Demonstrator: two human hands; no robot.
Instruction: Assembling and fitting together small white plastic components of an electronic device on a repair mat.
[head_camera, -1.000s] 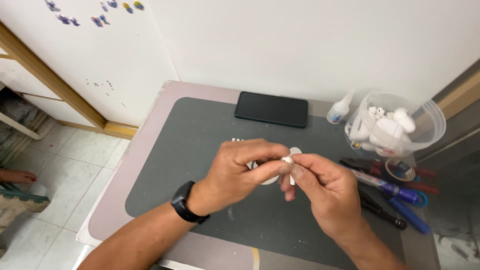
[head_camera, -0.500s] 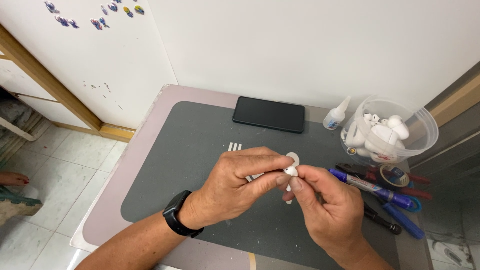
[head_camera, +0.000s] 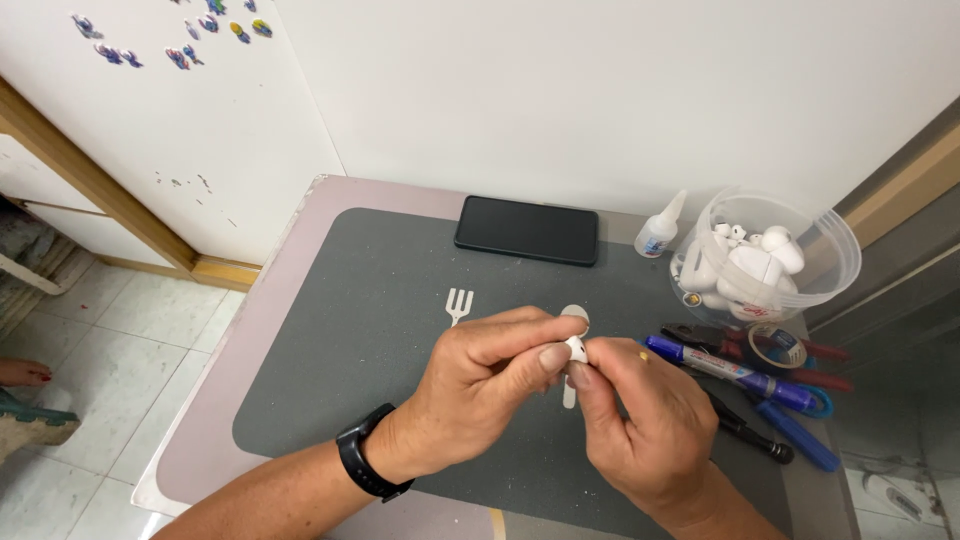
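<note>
My left hand (head_camera: 488, 385) and my right hand (head_camera: 640, 420) meet over a dark grey mat (head_camera: 360, 340), both pinching a small white earbud (head_camera: 577, 348) between thumbs and fingertips. A black watch sits on my left wrist. Just behind the fingers lies a small white spoon-like piece (head_camera: 573, 317), its stem partly hidden by my hands. A small white plastic fork (head_camera: 458, 303) lies on the mat to the left of my hands.
A black phone (head_camera: 527, 230) lies at the mat's back edge. At the right are a small glue bottle (head_camera: 661, 230), a clear tub (head_camera: 800, 235) of white earbud parts, markers (head_camera: 730, 372), pliers, and a tape roll (head_camera: 775, 345). Tiled floor lies left.
The view has shifted slightly, uncovering the white fork. My hands stay together on the earbud, with the fingers closed more tightly around it.
</note>
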